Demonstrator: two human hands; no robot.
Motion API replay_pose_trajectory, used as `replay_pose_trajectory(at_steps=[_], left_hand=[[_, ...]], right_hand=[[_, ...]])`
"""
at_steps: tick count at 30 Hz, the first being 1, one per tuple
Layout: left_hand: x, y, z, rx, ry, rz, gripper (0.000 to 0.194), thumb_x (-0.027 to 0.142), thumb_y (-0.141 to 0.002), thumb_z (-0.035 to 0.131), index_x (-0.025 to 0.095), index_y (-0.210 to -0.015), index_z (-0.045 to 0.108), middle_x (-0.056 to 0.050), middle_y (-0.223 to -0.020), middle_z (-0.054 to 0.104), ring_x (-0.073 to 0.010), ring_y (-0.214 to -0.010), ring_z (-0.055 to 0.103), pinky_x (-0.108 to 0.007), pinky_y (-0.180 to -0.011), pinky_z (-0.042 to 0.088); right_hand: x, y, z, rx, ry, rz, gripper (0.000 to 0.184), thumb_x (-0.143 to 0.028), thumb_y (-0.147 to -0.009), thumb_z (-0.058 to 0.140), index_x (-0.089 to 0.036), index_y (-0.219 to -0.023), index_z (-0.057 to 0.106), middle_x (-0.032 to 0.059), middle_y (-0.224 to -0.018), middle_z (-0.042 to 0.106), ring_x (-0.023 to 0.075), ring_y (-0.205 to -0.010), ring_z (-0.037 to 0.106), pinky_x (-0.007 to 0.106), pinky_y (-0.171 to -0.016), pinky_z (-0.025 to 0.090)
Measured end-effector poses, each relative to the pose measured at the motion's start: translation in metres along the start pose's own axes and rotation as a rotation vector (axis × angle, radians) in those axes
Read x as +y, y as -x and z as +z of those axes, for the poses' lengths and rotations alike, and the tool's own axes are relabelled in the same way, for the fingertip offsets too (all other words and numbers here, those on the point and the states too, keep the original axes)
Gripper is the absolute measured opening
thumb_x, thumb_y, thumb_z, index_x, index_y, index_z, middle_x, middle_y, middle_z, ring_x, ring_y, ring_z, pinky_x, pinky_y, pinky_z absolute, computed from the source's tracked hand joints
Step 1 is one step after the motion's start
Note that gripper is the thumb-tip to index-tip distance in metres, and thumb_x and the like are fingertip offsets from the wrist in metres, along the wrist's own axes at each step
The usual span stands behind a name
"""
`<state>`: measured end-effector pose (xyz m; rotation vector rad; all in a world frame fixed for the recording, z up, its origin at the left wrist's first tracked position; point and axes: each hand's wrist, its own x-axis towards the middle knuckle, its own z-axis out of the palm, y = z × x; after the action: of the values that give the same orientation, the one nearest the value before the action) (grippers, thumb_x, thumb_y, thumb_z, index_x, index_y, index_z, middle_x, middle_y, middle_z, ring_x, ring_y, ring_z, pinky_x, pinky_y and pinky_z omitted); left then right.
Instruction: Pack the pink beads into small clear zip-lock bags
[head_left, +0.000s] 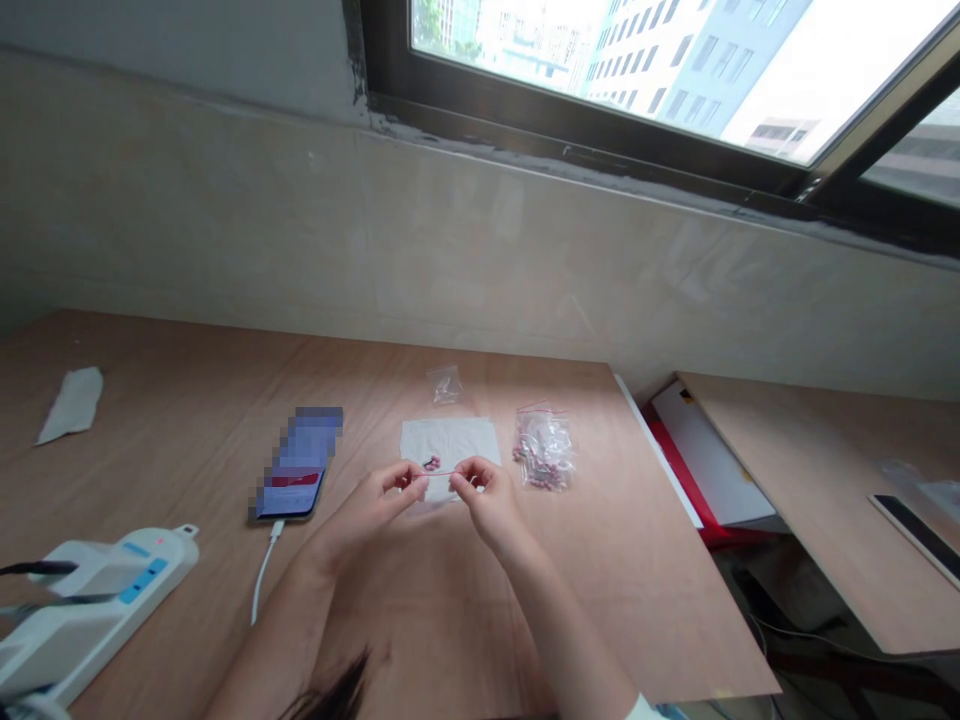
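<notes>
While a thin thread (442, 473) is pinched between the fingertips of the left hand (371, 505) and the right hand (487, 500), the two hands are held close together without touching. The thread is stretched just above a white sheet (450, 440) on the desk (187, 450). Small beads (431, 463) are seen on the sheet, and a plastic bag of beads (544, 450) is laid just beside it.

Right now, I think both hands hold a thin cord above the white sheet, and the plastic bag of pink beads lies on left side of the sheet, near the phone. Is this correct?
Not quite: the plastic bag of pink beads lies right of the white sheet, away from the phone. The head view shows this. The rest stands: the left hand and right hand hold the thin cord above the sheet.
</notes>
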<state>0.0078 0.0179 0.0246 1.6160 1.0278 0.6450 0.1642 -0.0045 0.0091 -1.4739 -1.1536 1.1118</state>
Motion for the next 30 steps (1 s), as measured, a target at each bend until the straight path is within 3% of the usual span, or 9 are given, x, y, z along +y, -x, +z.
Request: replay_pose_trajectory(at_steps=[6,10,15,19,22,25,28,30], left_hand=[[0.002,-0.005,0.007,0.047,-0.062,0.053,0.026,0.036,-0.077,0.042,0.016,-0.067,0.055,0.0,-0.068,0.054,-0.0146,-0.071,0.05,-0.023,-0.066,0.038],[0.004,-0.01,0.006,0.023,-0.092,0.043,0.027,0.038,-0.076,0.042,0.016,-0.067,0.056,0.0,-0.068,0.055,-0.0147,-0.069,0.05,-0.023,-0.064,0.038],[0.004,-0.013,0.003,0.107,-0.049,0.015,0.027,0.037,-0.076,0.042,0.016,-0.064,0.054,0.001,-0.064,0.054,-0.0146,-0.066,0.051,-0.022,-0.061,0.038],[-0.004,-0.015,0.007,0.107,0.0,0.002,0.027,0.038,-0.077,0.041,0.016,-0.068,0.055,-0.001,-0.07,0.058,-0.0158,-0.074,0.053,-0.023,-0.068,0.038],[-0.016,-0.014,0.01,0.137,0.013,-0.026,0.027,0.04,-0.076,0.042,0.018,-0.08,0.057,-0.003,-0.085,0.062,-0.0171,-0.081,0.054,-0.024,-0.071,0.039],[-0.034,-0.01,0.006,0.229,0.005,-0.09,0.031,0.042,-0.074,0.042,0.017,-0.088,0.054,-0.004,-0.083,0.063,-0.0175,-0.078,0.056,-0.025,-0.068,0.041],[-0.054,-0.004,-0.003,0.278,-0.07,-0.133,0.03,0.043,-0.071,0.043,0.017,-0.082,0.055,-0.003,-0.073,0.062,-0.0181,-0.069,0.056,-0.027,-0.062,0.042],[-0.066,0.001,-0.007,0.327,-0.088,-0.151,0.028,0.042,-0.07,0.044,0.018,-0.078,0.054,-0.001,-0.066,0.061,-0.0183,-0.065,0.057,-0.028,-0.062,0.043]], right_hand=[[0.001,0.0,0.003,-0.129,-0.192,0.067,0.017,-0.033,-0.062,0.058,-0.017,-0.062,0.055,0.0001,-0.063,0.058,0.0121,-0.061,0.052,0.024,-0.06,0.038],[0.002,-0.008,0.0,-0.083,-0.287,0.114,0.019,-0.03,-0.056,0.063,-0.016,-0.053,0.05,-0.0026,-0.054,0.054,0.0102,-0.052,0.049,0.023,-0.056,0.037],[0.003,-0.012,-0.001,-0.114,-0.294,0.095,0.02,-0.034,-0.059,0.061,-0.016,-0.059,0.053,-0.0018,-0.056,0.055,0.0105,-0.054,0.049,0.023,-0.056,0.037],[0.023,-0.003,0.004,-0.154,-0.196,0.06,0.021,-0.036,-0.06,0.06,-0.016,-0.061,0.052,-0.0001,-0.06,0.056,0.0119,-0.06,0.051,0.024,-0.058,0.039],[0.04,-0.003,-0.003,-0.023,-0.109,0.085,0.023,-0.038,-0.061,0.057,-0.017,-0.058,0.048,-0.0013,-0.055,0.05,0.0117,-0.052,0.047,0.023,-0.048,0.038],[0.044,-0.017,-0.022,0.266,0.078,0.014,0.017,-0.035,-0.069,0.049,-0.018,-0.065,0.048,0.002,-0.064,0.052,0.0146,-0.057,0.048,0.025,-0.046,0.038],[0.04,-0.039,-0.043,0.509,0.456,-0.086,0.01,-0.026,-0.072,0.044,-0.018,-0.07,0.05,0.0068,-0.072,0.054,0.0193,-0.068,0.049,0.031,-0.057,0.038],[0.04,-0.051,-0.052,0.601,0.76,-0.084,0.009,-0.019,-0.072,0.044,-0.016,-0.074,0.052,0.0114,-0.076,0.055,0.0239,-0.077,0.047,0.035,-0.065,0.035]])
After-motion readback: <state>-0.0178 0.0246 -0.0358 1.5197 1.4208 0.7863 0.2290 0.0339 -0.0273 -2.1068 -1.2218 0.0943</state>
